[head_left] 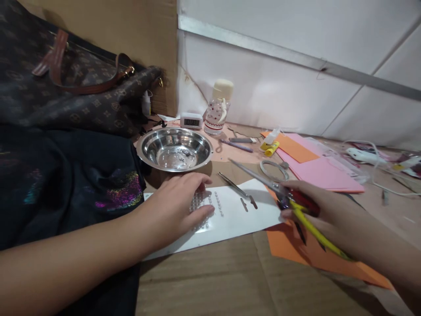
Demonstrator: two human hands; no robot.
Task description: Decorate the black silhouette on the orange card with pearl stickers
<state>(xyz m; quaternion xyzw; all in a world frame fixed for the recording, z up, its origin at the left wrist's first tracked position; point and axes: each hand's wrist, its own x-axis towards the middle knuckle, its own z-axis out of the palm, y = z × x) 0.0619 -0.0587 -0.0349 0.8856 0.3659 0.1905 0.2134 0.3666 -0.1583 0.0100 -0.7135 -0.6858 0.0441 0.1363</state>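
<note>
My left hand (179, 202) lies over a clear sheet of small pearl beads (202, 226), its thumb and forefinger apart. The other fingertips are hidden behind the hand. A short row of pearl beads (219, 204) sits beside it on white paper (237, 221). My right hand (324, 210) is closed around scissors (258, 175), whose blades point up and left above the paper. Red and yellow parts show at the handle. Metal tweezers (232, 183) rest on the paper's far edge, with two small dark metal pieces (248, 203) close by.
Behind the paper stand a steel bowl (140, 151), a digital clock (191, 121) and a bottle (215, 109). Orange paper (286, 245) lies under my right hand; pink sheets (332, 175) lie beyond. A bag (88, 105) and dark cloth (66, 175) fill the left.
</note>
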